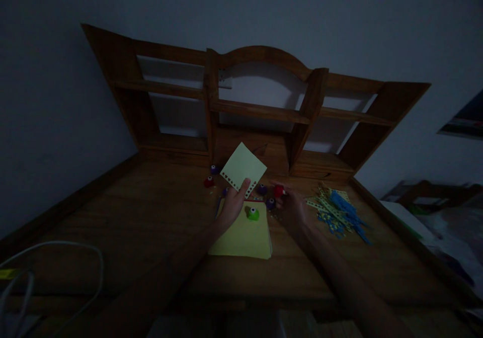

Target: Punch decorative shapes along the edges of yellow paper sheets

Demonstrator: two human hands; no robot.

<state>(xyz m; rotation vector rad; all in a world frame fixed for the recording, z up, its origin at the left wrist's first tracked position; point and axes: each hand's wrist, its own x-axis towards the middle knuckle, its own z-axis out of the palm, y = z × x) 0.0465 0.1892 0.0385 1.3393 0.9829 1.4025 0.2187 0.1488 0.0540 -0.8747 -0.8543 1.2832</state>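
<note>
Pale yellow in colour, a square sheet [244,164] is pinched near its lowest corner by the left hand [234,203], with the thumb laid on the front face; it is held tilted above the rear of the bench [158,207]. Rows of small cut-outs are seen along its two lower edges. A red punch [279,191] is gripped in the fingers of the right hand [292,208], to the right of the sheet and apart from it; exact finger placement cannot be told in the dim light. Between the forearms, a stack of yellow paper [241,240] is laid flat, with a green punch [253,214] set on it. Two purple punches [262,189] are noted near the right hand; a third purple punch [214,169] and a second red punch [209,181] are placed to the left of the sheet. At right, perforated yellow strips [322,204] are heaped with blue strips [345,209]. The bench is backed by a wooden shelf unit [260,110].
</note>
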